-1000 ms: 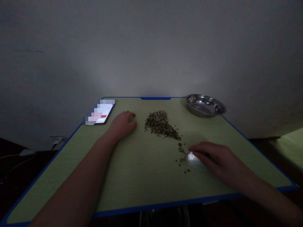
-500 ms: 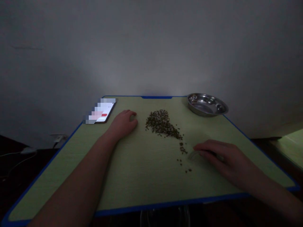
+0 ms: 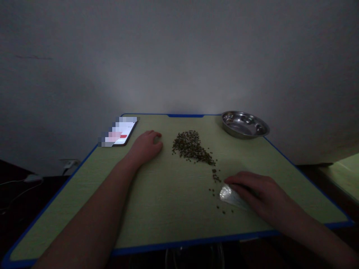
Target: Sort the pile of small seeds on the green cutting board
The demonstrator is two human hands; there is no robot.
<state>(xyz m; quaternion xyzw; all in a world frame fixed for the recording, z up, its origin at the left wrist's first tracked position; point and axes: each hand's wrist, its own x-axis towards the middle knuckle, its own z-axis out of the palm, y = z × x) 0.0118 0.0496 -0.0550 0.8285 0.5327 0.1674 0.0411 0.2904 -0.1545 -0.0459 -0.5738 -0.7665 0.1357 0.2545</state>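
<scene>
A pile of small dark beans or seeds (image 3: 189, 145) lies mid-table, with a thin trail running toward my right hand. My right hand (image 3: 255, 190) pinches a clear, shiny plastic piece (image 3: 228, 194) low over the table, just right of several stray beans (image 3: 214, 192). Much of that piece is hidden under the fingers, so its exact kind does not show. My left hand (image 3: 148, 145) rests on the tabletop left of the pile, holding nothing, its thumb and fingers bent but apart.
A steel bowl (image 3: 244, 125) stands at the back right corner. At the back left lies a lit phone (image 3: 123, 136). The pale table (image 3: 165, 209) has a blue rim, with a wall behind it. Below the front edge shows part of a clear round container (image 3: 195, 256).
My right hand has shifted slightly left and toward me, and the plastic piece now catches the light. A few stray beans lie nearer the front edge. My left hand stays put.
</scene>
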